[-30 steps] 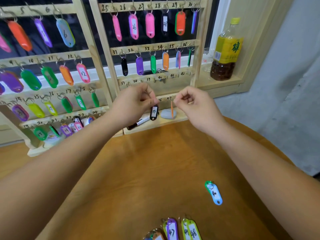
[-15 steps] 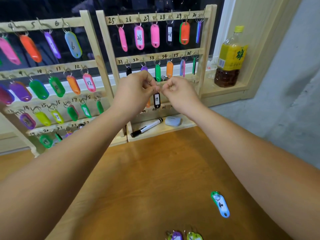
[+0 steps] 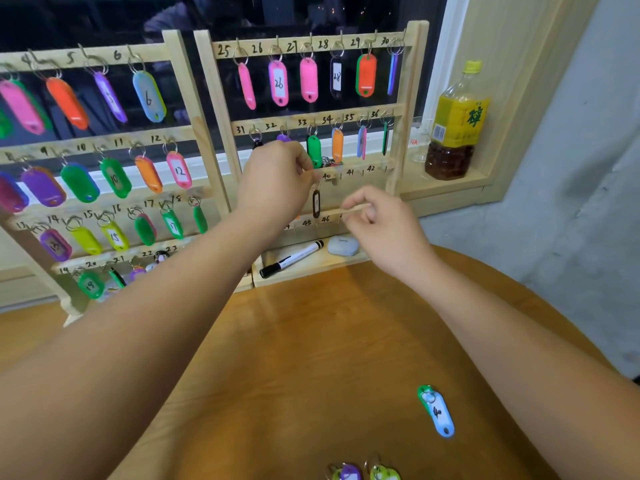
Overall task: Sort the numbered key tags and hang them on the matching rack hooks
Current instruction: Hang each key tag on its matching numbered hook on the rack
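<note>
Black tag [image 3: 316,204]: hangs upright against the right rack [image 3: 401,98], below the third rail and just left of the mark 40; number on its label too blurred to read.
Left hand [image 3: 273,181]: raised to that rail, fingers [image 3: 306,168] pressed together in a pinch at the ring on top of the black tag.
Right hand [image 3: 384,226]: near the rail marked 45 and 46, lower than the left hand and apart from the black tag; fingers [image 3: 353,205] loosely curled, forefinger near the thumb, motion-blurred, so cannot tell whether anything sits between them.
Right rack: rails marked 25 to 46; tags on the hooks of the top two rails; hooks under 40, 41 and 42 bare.
Left rack [image 3: 180,81]: just beside the right rack, with four rails of coloured tags.
Marker [image 3: 291,259]: lies on the base ledge of the right rack, beside a grey lump [image 3: 343,245].
Blue tag [image 3: 437,412]: flat on the desk [image 3: 311,341], over a green one, well apart from the racks.
Loose tags [image 3: 349,472]: purple and yellow-green, at the near edge of the desk, cut off by the frame.
Bottle [image 3: 455,123]: upright on the sill right of the racks, with dark liquid low inside.
</note>
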A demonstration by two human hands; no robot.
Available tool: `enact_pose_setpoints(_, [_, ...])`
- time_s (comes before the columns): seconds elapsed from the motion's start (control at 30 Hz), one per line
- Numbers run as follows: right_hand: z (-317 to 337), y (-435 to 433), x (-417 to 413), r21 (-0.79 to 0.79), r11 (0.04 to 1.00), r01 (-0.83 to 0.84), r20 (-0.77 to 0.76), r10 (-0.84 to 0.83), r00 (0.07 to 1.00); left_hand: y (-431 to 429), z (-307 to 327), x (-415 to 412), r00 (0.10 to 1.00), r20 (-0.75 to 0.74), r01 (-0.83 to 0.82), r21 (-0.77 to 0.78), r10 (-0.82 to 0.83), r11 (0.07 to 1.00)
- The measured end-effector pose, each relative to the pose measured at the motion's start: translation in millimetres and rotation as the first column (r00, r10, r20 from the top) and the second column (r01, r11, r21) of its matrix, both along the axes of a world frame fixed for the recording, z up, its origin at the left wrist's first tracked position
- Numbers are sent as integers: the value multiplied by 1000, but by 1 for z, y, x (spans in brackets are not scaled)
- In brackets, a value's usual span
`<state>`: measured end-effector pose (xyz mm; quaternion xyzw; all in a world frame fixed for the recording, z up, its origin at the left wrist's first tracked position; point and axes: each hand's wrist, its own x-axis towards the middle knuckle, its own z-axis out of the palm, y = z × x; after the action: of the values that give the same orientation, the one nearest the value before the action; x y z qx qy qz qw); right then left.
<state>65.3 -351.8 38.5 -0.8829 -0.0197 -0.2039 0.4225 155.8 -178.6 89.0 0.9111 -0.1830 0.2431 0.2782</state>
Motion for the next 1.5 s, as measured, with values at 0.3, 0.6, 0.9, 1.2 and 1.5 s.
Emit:
enact_pose_setpoints(0.3, [-39, -49, -99, -119, 987, -112, -377, 60, 924, 14, -30, -67, 980, -134, 152, 22, -148, 988])
enact_pose_setpoints(0.6, [-65, -67, -161, -166, 981, -101, -487, 7, 874, 6, -103, -141, 844, -409, 392, 26, -348, 920])
enact_pose_setpoints(0.9, [-77, -64, -200, -239, 971, -24, -502, -102, 859, -16, -140, -181, 702, -493, 565, -52, -514, 823])
enact_pose_setpoints(1.2, [-85, -59, -208, -241, 970, 47, -476, -160, 865, -49, -148, -186, 650, -498, 650, -27, -574, 759])
enact_pose_setpoints(1.5, [-86, -66, -199, -157, 988, 6, -503, -86, 860, -53, -152, -181, 677, -443, 633, -58, -588, 772])
